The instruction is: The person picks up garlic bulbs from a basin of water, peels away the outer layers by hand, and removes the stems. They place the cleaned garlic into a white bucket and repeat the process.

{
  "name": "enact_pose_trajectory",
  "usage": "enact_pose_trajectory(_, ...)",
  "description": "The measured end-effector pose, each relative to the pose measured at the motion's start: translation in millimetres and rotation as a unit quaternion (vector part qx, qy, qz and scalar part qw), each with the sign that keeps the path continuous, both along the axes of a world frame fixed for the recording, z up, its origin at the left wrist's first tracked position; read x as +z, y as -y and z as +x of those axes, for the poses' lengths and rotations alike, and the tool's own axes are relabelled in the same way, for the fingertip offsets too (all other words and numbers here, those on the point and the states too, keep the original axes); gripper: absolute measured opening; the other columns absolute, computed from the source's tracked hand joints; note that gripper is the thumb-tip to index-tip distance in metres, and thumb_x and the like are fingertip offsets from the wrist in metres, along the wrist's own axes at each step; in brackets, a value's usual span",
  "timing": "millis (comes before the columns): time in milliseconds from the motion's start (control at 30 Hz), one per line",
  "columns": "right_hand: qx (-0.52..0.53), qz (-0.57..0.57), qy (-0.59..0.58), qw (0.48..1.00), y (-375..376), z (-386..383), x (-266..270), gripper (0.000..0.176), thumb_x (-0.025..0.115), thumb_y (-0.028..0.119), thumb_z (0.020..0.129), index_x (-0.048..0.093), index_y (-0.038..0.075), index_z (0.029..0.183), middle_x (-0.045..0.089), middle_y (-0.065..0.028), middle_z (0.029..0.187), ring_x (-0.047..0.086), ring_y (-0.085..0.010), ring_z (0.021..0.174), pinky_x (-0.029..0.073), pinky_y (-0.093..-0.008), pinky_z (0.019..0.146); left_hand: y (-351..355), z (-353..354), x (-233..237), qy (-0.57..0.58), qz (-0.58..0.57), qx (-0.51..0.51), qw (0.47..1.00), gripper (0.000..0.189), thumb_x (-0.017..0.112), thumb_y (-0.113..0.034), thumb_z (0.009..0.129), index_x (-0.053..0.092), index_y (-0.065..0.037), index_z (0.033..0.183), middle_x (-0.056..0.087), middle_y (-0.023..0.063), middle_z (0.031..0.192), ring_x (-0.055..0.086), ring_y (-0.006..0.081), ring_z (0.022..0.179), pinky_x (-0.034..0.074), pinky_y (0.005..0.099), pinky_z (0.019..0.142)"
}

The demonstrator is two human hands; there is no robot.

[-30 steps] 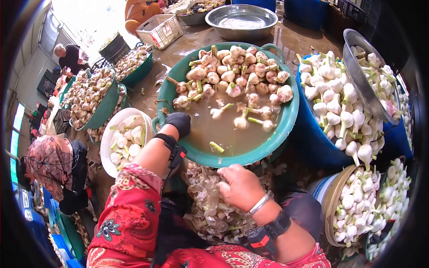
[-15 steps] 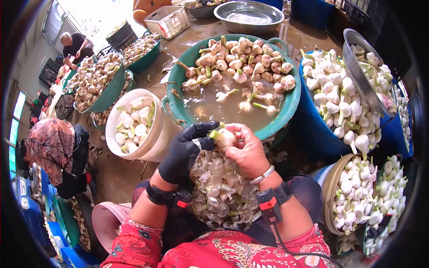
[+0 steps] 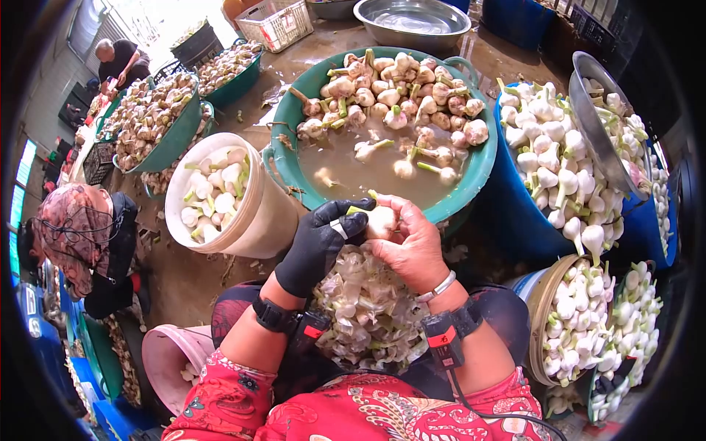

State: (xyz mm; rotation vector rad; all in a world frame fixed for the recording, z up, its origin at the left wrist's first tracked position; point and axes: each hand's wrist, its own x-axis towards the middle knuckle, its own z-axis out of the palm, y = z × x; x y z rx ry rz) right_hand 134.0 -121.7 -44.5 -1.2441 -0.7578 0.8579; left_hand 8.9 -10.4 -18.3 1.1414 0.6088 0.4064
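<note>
A white garlic bulb [image 3: 381,223] with a short green stem is held between both hands, over the near rim of a green basin [image 3: 482,173]. My left hand [image 3: 318,242], in a black glove with a light band on one finger, grips the bulb's stem side. Bare fingers of my right hand [image 3: 412,246] close round its other side. Below them lies a heap of papery peelings [image 3: 371,301]. The basin holds murky water [image 3: 353,165] with unpeeled garlic [image 3: 397,84] piled at its far side and a few bulbs nearer.
A white bucket [image 3: 254,195] of peeled garlic stands to the left, with a pink bucket [image 3: 165,356] below it. Blue tubs [image 3: 515,198] and a beige bucket [image 3: 544,316] of white garlic are on the right. One person [image 3: 81,235] bends at left; another [image 3: 121,62] is farther back.
Both hands still hold the bulb, which has turned slightly and sits a little further right. The view has shifted slightly. A small pale piece now shows in the water at the basin's near left.
</note>
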Motion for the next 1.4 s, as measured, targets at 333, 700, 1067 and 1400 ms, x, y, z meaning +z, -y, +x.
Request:
enact_pose_trajectory(333, -0.030, 0.021, -0.172, 0.984, 9, 1, 8, 0.054, 0.075, -0.001, 0.071, 0.051, -0.001, 0.119, 0.061, -0.0082, 0.103, 0.063, -0.0139, 0.085, 0.055, -0.0278, 0.076, 1, -8, -5, 0.052, -0.054, -0.020, 0.997, 0.033, 0.056, -0.010, 0.091, 0.055, 0.003, 0.121, 0.065, 0.0083, 0.099, 0.062, 0.0147, 0.088, 0.051, 0.0286, 0.080)
enact_pose_trajectory(700, 0.002, 0.059, -0.176, 0.983, 2, -5, -6, 0.048, 0.067, 0.011, 0.085, 0.047, 0.001, 0.127, 0.060, -0.0040, 0.099, 0.059, -0.0103, 0.082, 0.052, -0.0255, 0.067, 0, -6, -5, 0.002, -0.040, -0.020, 0.999, 0.027, 0.061, -0.007, 0.086, 0.061, 0.003, 0.111, 0.065, 0.0060, 0.101, 0.062, 0.0126, 0.086, 0.050, 0.0276, 0.078)
enact_pose_trajectory(1067, 0.247, -0.118, -0.456, 0.847, 17, 11, -10, 0.038, 0.046, 0.036, 0.093, 0.056, 0.004, 0.111, 0.065, -0.0180, 0.088, 0.064, -0.0221, 0.068, 0.049, -0.0276, 0.051, 2, -11, -7, -0.097, 0.580, -0.062, 0.807, 0.025, 0.058, 0.002, 0.070, 0.066, -0.005, 0.092, 0.063, 0.0147, 0.087, 0.062, 0.0317, 0.083, 0.050, 0.0374, 0.072)
enact_pose_trajectory(1400, 0.313, -0.132, -0.420, 0.842, 22, -3, -2, 0.033, 0.056, 0.033, 0.091, 0.057, 0.002, 0.101, 0.063, -0.0092, 0.081, 0.061, -0.0137, 0.061, 0.047, -0.0220, 0.047, 0, -9, -12, -0.068, 0.451, -0.071, 0.887, 0.032, 0.052, 0.007, 0.073, 0.068, -0.006, 0.097, 0.066, 0.0126, 0.095, 0.064, 0.0240, 0.085, 0.050, 0.0327, 0.077)
